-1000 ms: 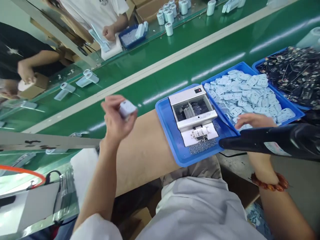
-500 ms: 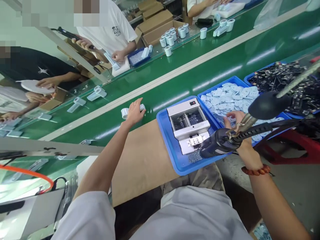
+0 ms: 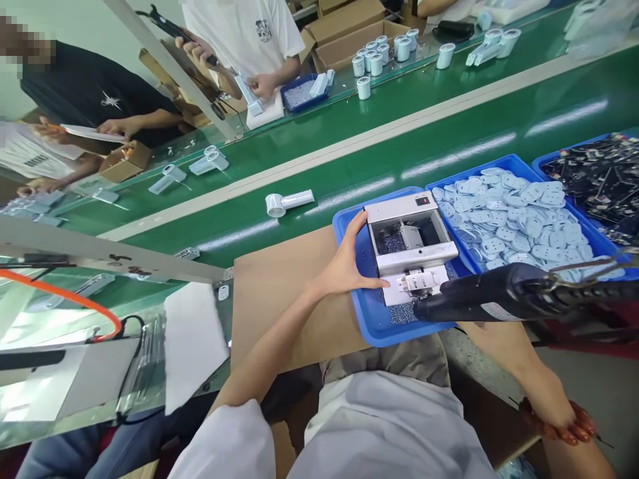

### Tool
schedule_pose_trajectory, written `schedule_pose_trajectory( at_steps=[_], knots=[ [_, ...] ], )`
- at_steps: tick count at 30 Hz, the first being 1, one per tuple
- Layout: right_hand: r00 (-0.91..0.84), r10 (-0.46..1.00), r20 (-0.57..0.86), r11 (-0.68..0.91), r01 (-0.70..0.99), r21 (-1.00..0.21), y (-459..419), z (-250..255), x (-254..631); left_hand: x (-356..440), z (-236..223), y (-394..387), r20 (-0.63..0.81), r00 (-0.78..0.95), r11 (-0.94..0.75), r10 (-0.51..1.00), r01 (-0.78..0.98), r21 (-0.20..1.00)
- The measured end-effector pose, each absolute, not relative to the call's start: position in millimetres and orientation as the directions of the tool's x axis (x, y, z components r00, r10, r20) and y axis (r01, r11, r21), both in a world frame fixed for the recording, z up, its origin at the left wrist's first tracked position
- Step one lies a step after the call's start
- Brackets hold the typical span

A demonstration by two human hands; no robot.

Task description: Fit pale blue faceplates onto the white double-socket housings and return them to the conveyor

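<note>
My left hand (image 3: 344, 263) is spread against the left side of a white metal screw feeder (image 3: 414, 259). Its thumb points along the feeder's front plate, and the forefinger reaches the upper left corner. Small screws lie in the feeder's hopper and loose in the blue tray (image 3: 367, 326) under it. A black electric screwdriver (image 3: 499, 293) hangs slantwise across the tray's right front. Below the screwdriver is my right hand (image 3: 499, 342), its fingers hidden behind the tool and the tray edge. On the green belt rests a pale-blue housing with a round head and a handle (image 3: 294, 199).
A blue bin (image 3: 519, 163) of pale-blue oval plates stands right of the tray, beside a bin of black parts (image 3: 599, 179). Brown cardboard (image 3: 284, 286) covers the bench at left. Across the belt (image 3: 349, 159), co-workers handle parts near white cups (image 3: 372, 61).
My left hand has let go of the pale-blue housing and come right to the screw feeder. My right hand has left the plate bin and moved toward me, under the screwdriver. The view has shifted.
</note>
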State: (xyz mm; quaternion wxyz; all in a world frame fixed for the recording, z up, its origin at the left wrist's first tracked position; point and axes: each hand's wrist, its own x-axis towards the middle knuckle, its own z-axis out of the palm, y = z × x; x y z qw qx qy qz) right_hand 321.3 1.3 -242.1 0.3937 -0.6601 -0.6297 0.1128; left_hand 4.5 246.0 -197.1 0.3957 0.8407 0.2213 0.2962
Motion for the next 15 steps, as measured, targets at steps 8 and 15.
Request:
schedule_pose_trajectory(
  at_steps=[8,15],
  knots=[
    [0.121,0.916,0.382,0.088,0.87,-0.485,11,-287,332,22,-215,247,0.466,0.599,-0.588,0.651,0.01,0.809],
    [0.188,0.857,0.48,0.003,0.929,-0.37,14,-297,318,20,-212,256,0.434,0.578,-0.543,0.691,0.018,0.839]
  ],
)
